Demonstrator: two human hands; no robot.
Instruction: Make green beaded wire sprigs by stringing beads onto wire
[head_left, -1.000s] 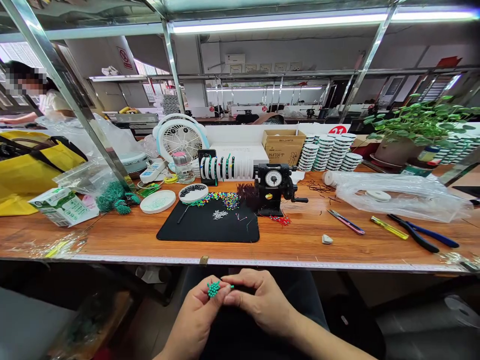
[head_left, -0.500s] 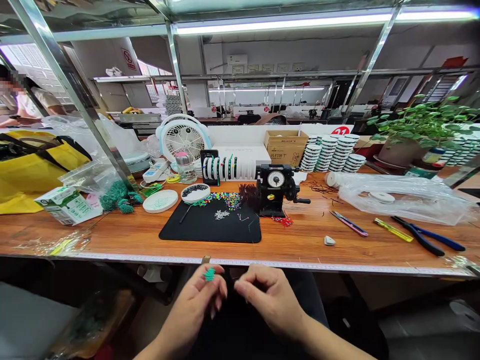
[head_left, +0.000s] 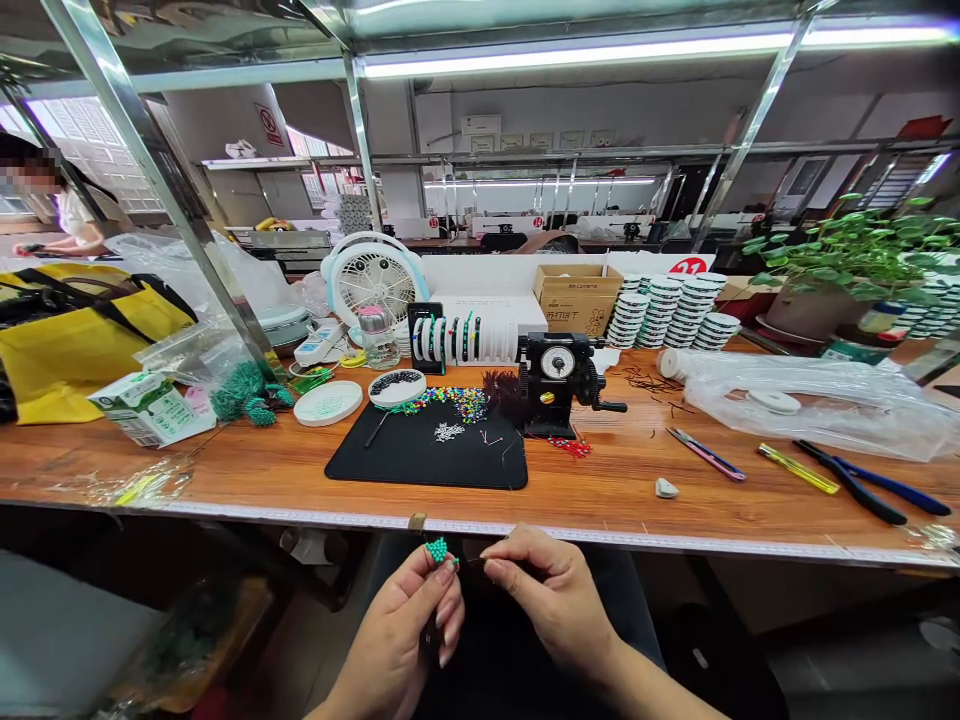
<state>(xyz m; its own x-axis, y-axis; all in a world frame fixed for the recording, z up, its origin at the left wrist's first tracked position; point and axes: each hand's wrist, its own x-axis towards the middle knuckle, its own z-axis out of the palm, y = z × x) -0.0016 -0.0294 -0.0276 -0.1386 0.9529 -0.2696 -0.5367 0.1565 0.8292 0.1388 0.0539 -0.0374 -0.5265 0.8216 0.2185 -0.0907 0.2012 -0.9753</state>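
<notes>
A small green beaded piece [head_left: 437,549] is pinched between the thumb and fingers of my left hand [head_left: 412,610], just in front of the table edge. To its right, my right hand [head_left: 551,590] has its thumb and forefinger closed on a thin needle or thread [head_left: 475,559]; it is too fine to tell which. The thin line points toward the green beads. Beyond the hands, a black mat [head_left: 420,455] lies on the table with colored beads [head_left: 461,402] and a small pile of silvery bits [head_left: 450,431] on it.
A black hand-cranked counter machine [head_left: 556,375] stands behind the mat, beside a row of white spools [head_left: 495,340]. Pliers [head_left: 862,480], a yellow cutter [head_left: 798,468] and tweezers [head_left: 705,453] lie at the right. Left are a white dish [head_left: 328,403] and green bead bundles [head_left: 247,393].
My left hand has turned slightly and shifted right, showing more of the green beads. The thin line at my right fingertips is now visible. The whole view has shifted slightly.
</notes>
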